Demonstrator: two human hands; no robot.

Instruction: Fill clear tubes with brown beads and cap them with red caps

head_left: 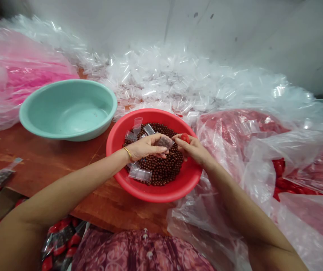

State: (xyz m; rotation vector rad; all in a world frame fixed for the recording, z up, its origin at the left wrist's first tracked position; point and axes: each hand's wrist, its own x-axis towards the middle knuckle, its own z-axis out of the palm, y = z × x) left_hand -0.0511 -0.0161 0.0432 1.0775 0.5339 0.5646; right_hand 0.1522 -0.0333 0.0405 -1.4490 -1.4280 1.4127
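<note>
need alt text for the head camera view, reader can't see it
A person's left hand holds a clear plastic piece and the right hand a small red item, above a red basin of small brown balls. A teal basin stands to the left; a heap of clear plastic pieces lies behind.

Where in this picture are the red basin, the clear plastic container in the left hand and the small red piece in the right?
Red basin [191,171]: head view, inner wall, right side.
Clear plastic container [165,142]: head view, its see-through side.
Small red piece [184,138]: head view, middle of its visible surface.
</note>
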